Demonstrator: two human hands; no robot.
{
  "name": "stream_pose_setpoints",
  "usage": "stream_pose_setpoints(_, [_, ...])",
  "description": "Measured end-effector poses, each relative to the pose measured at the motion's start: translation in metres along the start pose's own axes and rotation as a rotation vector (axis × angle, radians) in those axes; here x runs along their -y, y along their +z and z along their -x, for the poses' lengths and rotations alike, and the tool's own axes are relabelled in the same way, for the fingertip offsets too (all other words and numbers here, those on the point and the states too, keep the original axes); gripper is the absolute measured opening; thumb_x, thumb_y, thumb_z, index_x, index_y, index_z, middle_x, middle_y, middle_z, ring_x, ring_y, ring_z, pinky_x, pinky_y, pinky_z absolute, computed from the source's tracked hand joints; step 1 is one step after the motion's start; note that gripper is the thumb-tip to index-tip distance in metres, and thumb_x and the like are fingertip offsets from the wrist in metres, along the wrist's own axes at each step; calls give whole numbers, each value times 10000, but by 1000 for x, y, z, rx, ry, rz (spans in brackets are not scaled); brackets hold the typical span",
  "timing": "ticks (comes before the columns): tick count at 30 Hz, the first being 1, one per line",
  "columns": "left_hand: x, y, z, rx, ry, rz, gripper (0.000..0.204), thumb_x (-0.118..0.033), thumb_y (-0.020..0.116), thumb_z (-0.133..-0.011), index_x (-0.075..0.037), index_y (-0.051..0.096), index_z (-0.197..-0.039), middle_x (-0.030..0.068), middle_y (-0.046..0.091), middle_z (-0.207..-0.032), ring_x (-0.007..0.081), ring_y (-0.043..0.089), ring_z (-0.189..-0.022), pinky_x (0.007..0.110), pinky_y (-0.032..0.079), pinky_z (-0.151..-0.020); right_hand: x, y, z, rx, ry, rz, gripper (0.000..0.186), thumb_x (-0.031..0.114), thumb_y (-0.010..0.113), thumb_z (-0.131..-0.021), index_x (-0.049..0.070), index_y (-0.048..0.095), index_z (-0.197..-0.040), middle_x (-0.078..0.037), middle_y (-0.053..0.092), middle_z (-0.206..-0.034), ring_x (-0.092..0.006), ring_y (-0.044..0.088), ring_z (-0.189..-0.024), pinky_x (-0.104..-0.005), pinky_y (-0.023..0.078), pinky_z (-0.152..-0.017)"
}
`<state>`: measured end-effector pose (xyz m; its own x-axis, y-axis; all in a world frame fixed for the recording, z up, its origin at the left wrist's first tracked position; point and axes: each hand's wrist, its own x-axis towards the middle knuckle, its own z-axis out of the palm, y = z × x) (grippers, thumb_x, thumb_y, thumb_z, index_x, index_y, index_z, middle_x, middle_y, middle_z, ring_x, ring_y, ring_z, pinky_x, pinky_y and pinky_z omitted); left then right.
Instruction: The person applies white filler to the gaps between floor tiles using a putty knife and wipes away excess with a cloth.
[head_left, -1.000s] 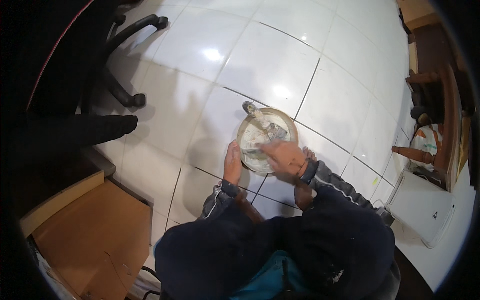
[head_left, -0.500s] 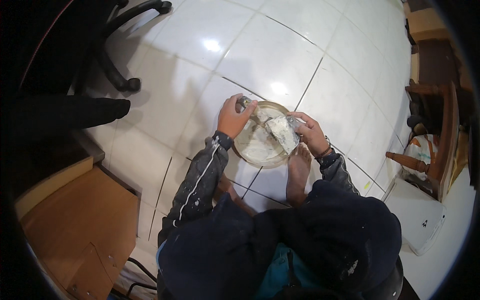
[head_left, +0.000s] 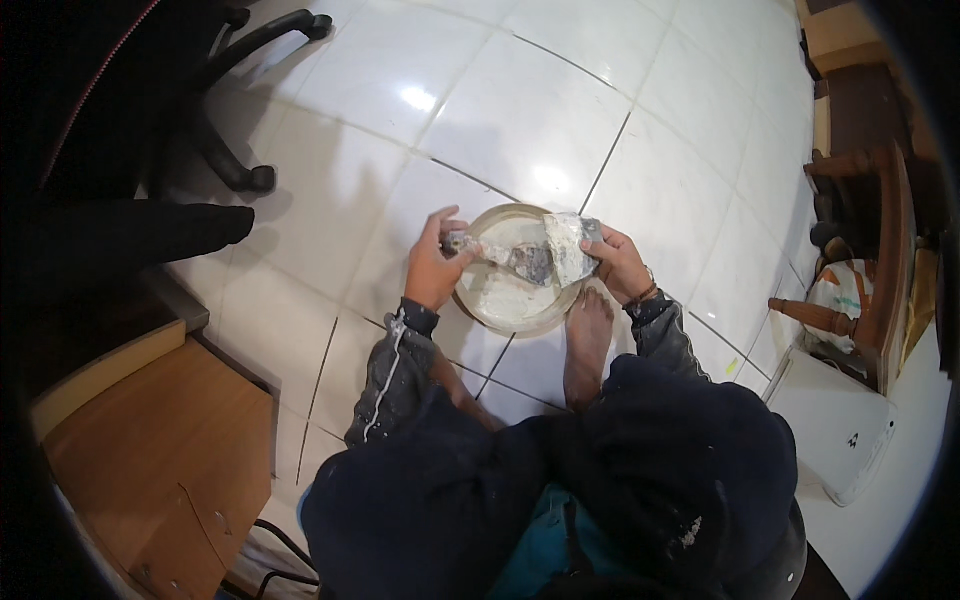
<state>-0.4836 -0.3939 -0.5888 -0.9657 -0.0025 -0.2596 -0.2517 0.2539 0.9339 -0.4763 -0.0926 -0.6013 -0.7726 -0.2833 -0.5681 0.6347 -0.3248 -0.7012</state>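
Note:
My left hand (head_left: 437, 262) is closed round the handle of a paste-smeared putty knife (head_left: 530, 263), whose dark blade points right. In my right hand (head_left: 620, 264) is a flat scraper plate (head_left: 570, 248), its face thickly coated with white paste. The knife's blade tip meets or nearly meets the plate's left edge; contact is hard to tell. Both tools are over a shallow round pan (head_left: 512, 329) on the floor, which has white paste spread across its bottom. My right fingers cover part of the plate's grey right side.
White floor tiles (head_left: 520, 110) surround the pan. My bare right foot (head_left: 588, 350) is close to its lower right rim. A black chair base (head_left: 235, 165) stands at upper left, a brown wooden cabinet (head_left: 160, 450) at lower left. Wooden furniture (head_left: 880, 270) and a white case (head_left: 830, 425) line the right.
My left hand has shifted left and down, drawing the putty knife sideways so its blade shows beside the plate. The plate has turned more upright and moved slightly up and left.

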Motion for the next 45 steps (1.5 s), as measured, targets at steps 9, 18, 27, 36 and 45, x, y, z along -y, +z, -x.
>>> stream_pose_setpoints(9, [-9,-16,25,108,42,-150,458,-42,725,-779,-42,602,-1220,105,629,-1062,221,613,-975,329,485,-886,10,13,-1,20,-34,-88,371,70,637,-913,-22,545,-1259,-77,648,-1153,-158,639,-1022,-321,523,-908])
stream_pose_setpoints(18, [-8,-33,41,178,291,-512,584,-98,743,-794,-82,527,-1336,132,645,-1069,296,645,-914,343,515,-822,12,10,5,-7,-52,-156,371,79,624,-918,-16,541,-1268,-73,645,-1166,-163,628,-1054,-327,511,-931])
stream_pose_setpoints(27, [-17,-22,63,475,182,-696,413,-223,609,-894,-87,540,-1278,117,630,-883,321,613,-779,419,507,-748,14,3,-1,-65,-111,-31,349,132,625,-919,5,567,-1239,-65,678,-1053,-145,679,-879,-297,581,-699])
stream_pose_setpoints(36, [-8,-48,100,550,-684,681,493,-316,296,-988,52,526,-1221,57,560,-724,117,471,-431,254,459,-447,17,39,11,-93,-341,210,303,139,617,-944,-33,582,-1190,-88,678,-1041,-168,662,-931,-304,564,-757])
stream_pose_setpoints(45, [-24,-27,114,526,-752,695,491,-396,350,-1044,-33,468,-1352,10,457,-666,73,350,-369,232,377,-365,4,74,23,-40,-428,373,319,45,666,-904,-68,605,-1196,-98,672,-1082,-132,612,-996,-267,481,-886])
